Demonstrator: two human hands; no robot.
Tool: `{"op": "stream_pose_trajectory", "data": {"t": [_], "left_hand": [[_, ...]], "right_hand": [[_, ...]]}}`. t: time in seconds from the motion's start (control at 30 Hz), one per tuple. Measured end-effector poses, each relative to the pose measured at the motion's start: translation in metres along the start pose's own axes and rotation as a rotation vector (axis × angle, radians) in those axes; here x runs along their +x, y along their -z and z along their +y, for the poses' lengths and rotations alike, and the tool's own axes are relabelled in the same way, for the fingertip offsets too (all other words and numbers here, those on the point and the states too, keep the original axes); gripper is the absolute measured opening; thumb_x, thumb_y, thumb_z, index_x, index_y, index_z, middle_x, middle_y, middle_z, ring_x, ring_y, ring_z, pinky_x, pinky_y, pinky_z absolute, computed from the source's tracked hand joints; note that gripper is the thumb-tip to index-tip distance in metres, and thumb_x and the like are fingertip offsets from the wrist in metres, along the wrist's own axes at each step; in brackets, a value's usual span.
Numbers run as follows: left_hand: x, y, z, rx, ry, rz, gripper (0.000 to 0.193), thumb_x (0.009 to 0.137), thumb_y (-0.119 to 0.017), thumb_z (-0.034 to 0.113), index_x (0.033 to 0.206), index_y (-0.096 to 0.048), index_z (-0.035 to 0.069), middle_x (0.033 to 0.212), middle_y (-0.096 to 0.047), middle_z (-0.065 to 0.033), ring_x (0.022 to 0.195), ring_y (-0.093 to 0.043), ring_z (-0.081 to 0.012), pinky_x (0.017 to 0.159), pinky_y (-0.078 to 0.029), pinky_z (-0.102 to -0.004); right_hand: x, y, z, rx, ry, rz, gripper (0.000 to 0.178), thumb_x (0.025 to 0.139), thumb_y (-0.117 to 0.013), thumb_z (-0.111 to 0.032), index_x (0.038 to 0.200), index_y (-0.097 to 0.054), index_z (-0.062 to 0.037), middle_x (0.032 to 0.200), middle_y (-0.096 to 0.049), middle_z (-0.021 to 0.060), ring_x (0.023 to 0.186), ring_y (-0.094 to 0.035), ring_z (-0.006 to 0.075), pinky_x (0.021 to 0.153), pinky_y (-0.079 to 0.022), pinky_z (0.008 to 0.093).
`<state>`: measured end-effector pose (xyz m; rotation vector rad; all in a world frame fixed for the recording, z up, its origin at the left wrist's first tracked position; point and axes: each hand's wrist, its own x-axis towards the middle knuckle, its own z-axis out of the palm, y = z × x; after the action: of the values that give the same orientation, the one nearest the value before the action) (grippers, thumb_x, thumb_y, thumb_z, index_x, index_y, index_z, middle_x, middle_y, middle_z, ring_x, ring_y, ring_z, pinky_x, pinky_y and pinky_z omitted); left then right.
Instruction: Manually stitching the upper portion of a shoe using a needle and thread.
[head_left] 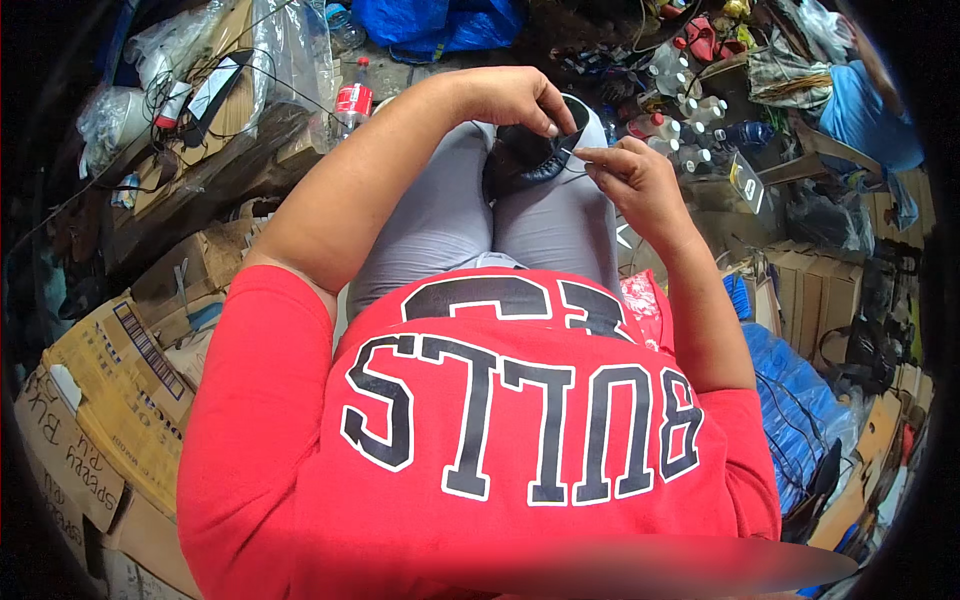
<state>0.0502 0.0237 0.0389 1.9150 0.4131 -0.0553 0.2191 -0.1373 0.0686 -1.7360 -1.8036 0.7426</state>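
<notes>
A black shoe (528, 160) with a padded, wrinkled rim rests between my knees, on my grey trousers (550, 220). My left hand (525, 98) bends over it from above, its fingers closed on the edge of the opening. From the right, my right hand (630, 178) meets the same edge with thumb and forefinger pinched together. A thin thread-like line shows by those fingertips, but what they pinch is too small to make out. The shoe's lower part is hidden between my legs.
A red-labelled bottle (354, 98) stands beyond my left forearm. Several plastic bottles (690, 130) crowd the right side. Flattened cardboard (120, 370) lies at left, cardboard boxes (815, 290) at right, above blue plastic sheeting (790, 400). Another person's blue-clothed part (868, 115) shows at far right.
</notes>
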Motion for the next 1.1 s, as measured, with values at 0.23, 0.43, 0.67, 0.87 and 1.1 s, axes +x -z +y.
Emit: {"op": "stream_pose_trajectory", "data": {"t": [0.23, 0.43, 0.67, 0.87, 1.1], "left_hand": [[-0.001, -0.001, -0.002, 0.0, 0.042, -0.037, 0.033, 0.078, -0.064, 0.01, 0.111, -0.065, 0.006, 0.1, -0.067, -0.006, 0.09, -0.059, -0.0129, 0.087, -0.043, -0.0262], [0.005, -0.001, 0.003, -0.009, 0.018, -0.007, 0.029, 0.078, -0.066, 0.01, 0.107, -0.067, 0.005, 0.097, -0.068, -0.004, 0.087, -0.059, -0.0115, 0.084, -0.044, -0.0262], [0.013, -0.003, -0.005, -0.02, -0.054, 0.01, 0.024, 0.077, -0.069, 0.013, 0.1, -0.068, 0.004, 0.091, -0.067, -0.0019, 0.087, -0.058, -0.0109, 0.084, -0.044, -0.0268], [0.011, -0.001, -0.012, -0.067, -0.072, -0.057, 0.028, 0.078, -0.067, 0.011, 0.105, -0.065, 0.005, 0.094, -0.065, -0.0003, 0.087, -0.057, -0.0109, 0.083, -0.043, -0.027], [0.013, -0.005, 0.001, 0.068, -0.035, -0.03, 0.028, 0.075, -0.066, 0.007, 0.103, -0.063, 0.006, 0.098, -0.063, -0.0058, 0.09, -0.056, -0.0147, 0.084, -0.043, -0.028]], "right_hand": [[0.006, 0.0, -0.006, -0.128, -0.014, -0.044, 0.018, 0.078, -0.065, -0.008, 0.095, -0.071, -0.0112, 0.074, -0.056, 0.0085, 0.064, -0.057, 0.0204, 0.061, -0.045, 0.0301], [0.007, -0.008, 0.009, -0.012, -0.001, -0.015, 0.019, 0.077, -0.067, -0.008, 0.095, -0.071, -0.0115, 0.074, -0.056, 0.0066, 0.065, -0.057, 0.0172, 0.061, -0.045, 0.0286], [0.011, -0.013, 0.023, 0.157, -0.053, -0.057, 0.021, 0.079, -0.067, -0.006, 0.098, -0.071, -0.0126, 0.077, -0.051, 0.001, 0.072, -0.051, 0.0106, 0.066, -0.043, 0.0241], [0.013, -0.01, 0.047, 0.43, -0.148, -0.207, 0.021, 0.08, -0.067, -0.007, 0.101, -0.071, -0.0112, 0.085, -0.054, -0.0015, 0.084, -0.049, 0.008, 0.074, -0.039, 0.0204], [0.014, -0.033, 0.039, 0.394, -0.082, 0.032, 0.013, 0.076, -0.07, -0.006, 0.089, -0.069, -0.0061, 0.079, -0.059, 0.0008, 0.068, -0.052, 0.0082, 0.065, -0.042, 0.022]]}}
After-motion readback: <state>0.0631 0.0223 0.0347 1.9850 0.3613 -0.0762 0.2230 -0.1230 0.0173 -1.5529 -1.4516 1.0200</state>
